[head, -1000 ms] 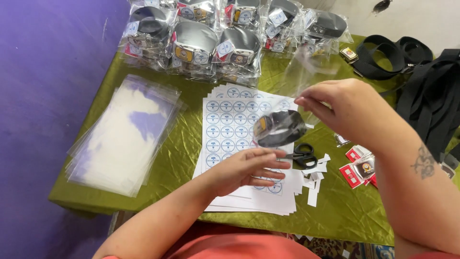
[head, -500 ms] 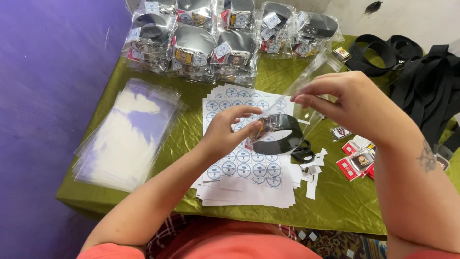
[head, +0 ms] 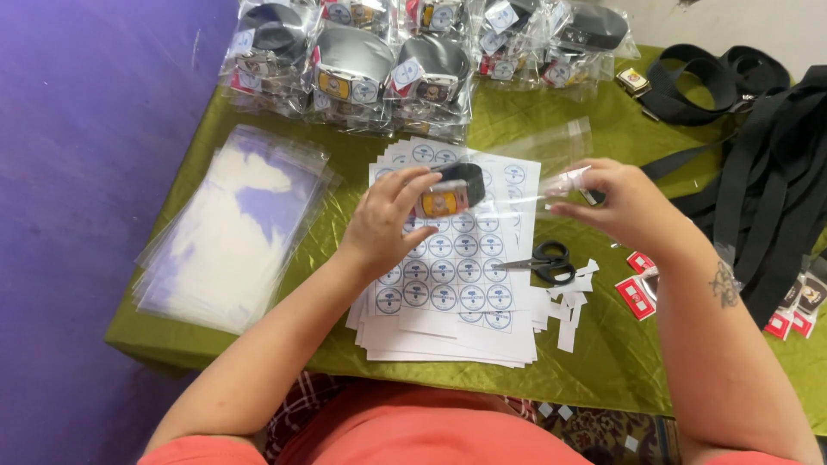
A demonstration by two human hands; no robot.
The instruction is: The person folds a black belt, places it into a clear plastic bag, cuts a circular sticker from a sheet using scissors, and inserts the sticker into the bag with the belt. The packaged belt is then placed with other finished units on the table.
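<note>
Since half a second ago the left hand (head: 392, 226) has lifted the coiled belt (head: 452, 191) higher and tipped it, so its orange-faced buckle now shows toward the camera; a second ago that hand lay flat on the sticker sheets and the belt was over by the right hand.

Now the belt sits just above the centre of the frame, pinched between the left thumb and fingers, with the black coil behind the buckle. Its long axis runs roughly left to right, and the free end of the coil points toward the clear bag (head: 551, 159), which lies to the belt's right and slightly higher. The right hand (head: 624, 207) grips that bag at its near edge with fingertips closed on the film; whether the mouth is open cannot be told. The left hand is the one on the belt, while the right is just beside it, the two hands near but not touching.

Below them lie the sticker sheets (head: 448, 297), with scissors (head: 543, 261) and paper scraps (head: 568, 306) at their right edge. A stack of empty bags (head: 233, 228) lies at the left, bagged belts (head: 370, 69) along the top, loose black straps (head: 767, 164) at the right, and red tags (head: 637, 293) below the right wrist, all on a green cloth (head: 620, 362).
</note>
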